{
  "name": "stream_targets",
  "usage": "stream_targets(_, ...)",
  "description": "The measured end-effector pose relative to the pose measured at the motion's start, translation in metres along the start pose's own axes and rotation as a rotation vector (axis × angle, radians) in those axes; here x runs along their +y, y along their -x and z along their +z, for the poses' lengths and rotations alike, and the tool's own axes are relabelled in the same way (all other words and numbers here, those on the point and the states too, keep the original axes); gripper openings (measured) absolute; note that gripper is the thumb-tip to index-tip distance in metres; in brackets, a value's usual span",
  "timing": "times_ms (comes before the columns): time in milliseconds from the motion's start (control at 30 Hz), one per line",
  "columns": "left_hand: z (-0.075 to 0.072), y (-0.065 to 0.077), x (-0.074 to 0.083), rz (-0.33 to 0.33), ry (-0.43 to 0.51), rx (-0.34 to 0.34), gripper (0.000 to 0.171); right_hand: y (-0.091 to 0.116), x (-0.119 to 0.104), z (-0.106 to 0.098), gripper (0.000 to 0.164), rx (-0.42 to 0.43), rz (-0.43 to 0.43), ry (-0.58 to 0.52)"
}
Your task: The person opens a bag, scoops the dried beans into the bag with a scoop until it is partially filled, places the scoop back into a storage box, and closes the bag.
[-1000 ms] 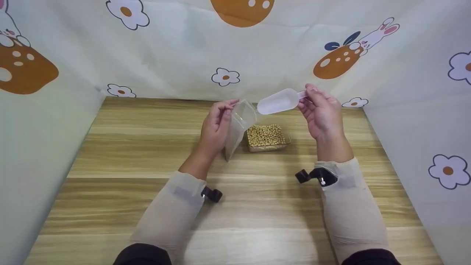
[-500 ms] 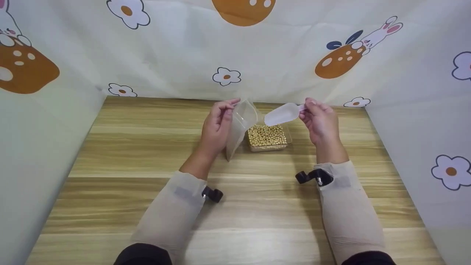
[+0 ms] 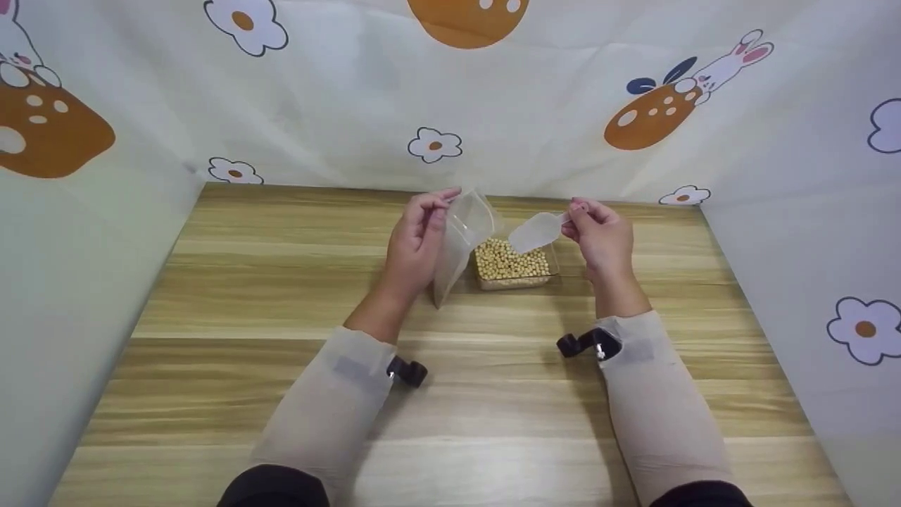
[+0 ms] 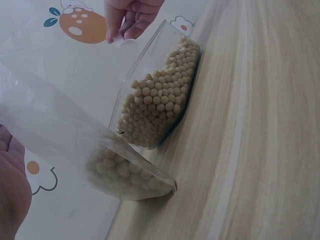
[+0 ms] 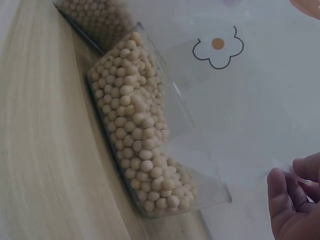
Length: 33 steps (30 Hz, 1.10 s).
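Note:
A clear box of dried soybeans stands on the wooden table, its beans heaped unevenly. Left of it my left hand holds a translucent zip bag by its upper edge, mouth open toward the right. Soybeans lie in the bag's bottom, which touches the table in the left wrist view. My right hand pinches the handle of a white plastic scoop, whose bowl hangs tilted down over the box. No beans show in the scoop.
The wooden table spreads around the box. A patterned cloth wall rises right behind it, with more cloth on both sides. Black camera mounts stick out from both sleeves.
My right hand has come down and a little left, bringing the scoop from beside the bag's mouth to low over the box. The left hand and the bag have hardly moved.

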<state>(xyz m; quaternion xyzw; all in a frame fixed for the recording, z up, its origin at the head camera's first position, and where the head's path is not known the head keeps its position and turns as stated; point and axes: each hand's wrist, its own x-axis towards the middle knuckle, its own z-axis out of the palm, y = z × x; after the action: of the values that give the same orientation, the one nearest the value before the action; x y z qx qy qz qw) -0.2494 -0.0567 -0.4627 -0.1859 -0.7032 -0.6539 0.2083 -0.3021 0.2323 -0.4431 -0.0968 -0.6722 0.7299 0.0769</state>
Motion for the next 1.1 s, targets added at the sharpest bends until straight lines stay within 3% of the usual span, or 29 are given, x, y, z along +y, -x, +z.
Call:
stream_targets(367,0.000,-0.001,-0.001,0.020,-0.005,-0.001,0.020,-0.002,0.009,0.006,0.014,-0.021,0.017,0.107)
stream_targets(633,0.000,0.000,-0.001,0.016,-0.014,0.003,0.021,-0.005,0.014,0.005,0.015,-0.013,0.051,0.119)
stream_targets(867,0.001,0.000,0.000,0.003,-0.008,0.002,0.019,-0.008,0.024,0.003,0.016,0.005,0.140,0.134)
stream_targets(1100,0.001,0.000,-0.001,0.018,0.025,-0.001,0.017,-0.011,0.028,-0.001,0.013,-0.036,0.261,0.049)
